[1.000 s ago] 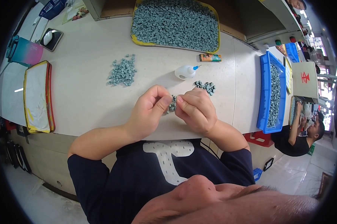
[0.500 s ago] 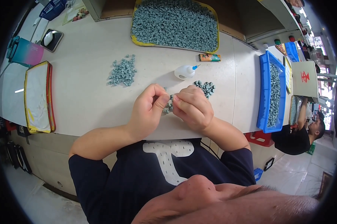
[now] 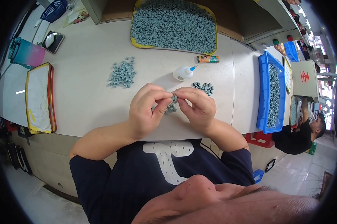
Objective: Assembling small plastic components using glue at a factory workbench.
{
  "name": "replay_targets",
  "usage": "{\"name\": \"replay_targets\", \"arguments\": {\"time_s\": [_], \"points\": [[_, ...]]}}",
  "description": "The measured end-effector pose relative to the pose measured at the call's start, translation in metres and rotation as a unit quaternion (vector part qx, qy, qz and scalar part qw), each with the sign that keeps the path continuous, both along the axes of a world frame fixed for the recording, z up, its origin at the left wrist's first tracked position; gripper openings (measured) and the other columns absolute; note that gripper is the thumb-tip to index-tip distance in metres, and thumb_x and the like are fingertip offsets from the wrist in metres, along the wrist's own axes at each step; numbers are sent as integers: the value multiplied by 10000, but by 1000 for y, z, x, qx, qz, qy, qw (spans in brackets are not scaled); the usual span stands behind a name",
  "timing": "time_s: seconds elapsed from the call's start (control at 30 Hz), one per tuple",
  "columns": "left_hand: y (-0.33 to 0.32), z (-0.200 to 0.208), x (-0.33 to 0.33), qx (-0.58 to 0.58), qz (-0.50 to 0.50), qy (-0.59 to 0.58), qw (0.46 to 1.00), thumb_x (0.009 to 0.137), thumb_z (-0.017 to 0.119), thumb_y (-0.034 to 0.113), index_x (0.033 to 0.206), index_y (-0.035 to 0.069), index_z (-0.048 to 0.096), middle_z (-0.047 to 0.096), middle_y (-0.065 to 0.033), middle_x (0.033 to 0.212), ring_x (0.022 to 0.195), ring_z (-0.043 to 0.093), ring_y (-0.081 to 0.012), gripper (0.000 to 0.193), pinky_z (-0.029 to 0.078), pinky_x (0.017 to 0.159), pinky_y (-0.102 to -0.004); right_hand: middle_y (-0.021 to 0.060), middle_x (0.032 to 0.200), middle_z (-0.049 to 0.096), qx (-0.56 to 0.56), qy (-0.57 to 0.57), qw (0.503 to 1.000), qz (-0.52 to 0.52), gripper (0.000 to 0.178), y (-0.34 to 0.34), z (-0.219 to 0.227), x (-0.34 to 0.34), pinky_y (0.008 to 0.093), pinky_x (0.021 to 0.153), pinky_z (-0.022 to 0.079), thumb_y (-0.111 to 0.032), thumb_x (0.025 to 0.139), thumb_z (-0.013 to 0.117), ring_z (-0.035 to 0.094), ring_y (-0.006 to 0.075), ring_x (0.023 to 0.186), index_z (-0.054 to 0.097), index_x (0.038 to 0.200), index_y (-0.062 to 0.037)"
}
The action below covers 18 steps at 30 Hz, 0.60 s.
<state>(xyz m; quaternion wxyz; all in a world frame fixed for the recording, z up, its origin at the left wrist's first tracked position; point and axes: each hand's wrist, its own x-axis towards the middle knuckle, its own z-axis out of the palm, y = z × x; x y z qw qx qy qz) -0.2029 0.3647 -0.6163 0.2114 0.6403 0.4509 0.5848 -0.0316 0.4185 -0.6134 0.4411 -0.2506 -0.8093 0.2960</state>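
Note:
My left hand (image 3: 148,111) and my right hand (image 3: 197,109) meet above the near part of the table. Between their fingertips they pinch a small grey-green piece (image 3: 174,98). Below it, more grey-green pieces (image 3: 170,108) lie on the tabletop, partly hidden by my hands. Just beyond my right hand sits a cluster of darker, shinier pieces (image 3: 204,88). A small white squeeze bottle (image 3: 182,73) with a blue, needle-like tip stands past my fingers. To the left of it is a loose pile of grey-green pieces (image 3: 122,73).
A yellow-rimmed tray (image 3: 132,41) heaped with such pieces stands at the back. An orange-and-green small box (image 3: 208,59) lies before it. At right is a blue bin (image 3: 264,121); at left are stacked trays (image 3: 40,99), a bottle (image 3: 28,53) and a phone (image 3: 53,42). A co-worker (image 3: 297,136) sits far right.
My hands have drawn slightly apart, with the right fingers lifted and straighter. The small piece between the fingertips now shows more clearly.

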Motion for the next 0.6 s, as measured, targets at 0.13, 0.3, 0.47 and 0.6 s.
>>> {"name": "replay_targets", "arguments": {"time_s": [0.13,0.3,0.47,0.6], "points": [[4,-3,2,26,-2,16,1000,807,686,-13,912,4,610,593,-109,856,678,567,-222,131,474,574,-290,132,936,682,-4,-8,1000,8,320,3,-1,3,281,697,536,154,717,668,661,200,801,653,1002,10],[11,-6,6,55,3,37,998,796,692,-22,907,9,613,594,-102,834,664,573,-223,140,476,570,-285,102,912,692,10,4,1000,-21,277,5,-5,4,275,668,544,92,703,707,671,199,786,678,954,-21],[11,2,-3,-8,-8,24,1000,778,696,-1,886,28,612,586,-84,806,688,586,-217,140,476,583,-303,138,964,672,37,-37,999,-15,286,7,7,6,277,691,522,130,750,646,649,198,783,639,1011,15],[9,7,-9,-12,-56,192,980,765,704,23,879,34,633,596,-87,810,687,577,-248,135,466,623,-332,153,1040,641,-14,-5,997,-74,347,13,5,24,267,738,487,110,770,619,611,190,841,594,1103,15]]}}
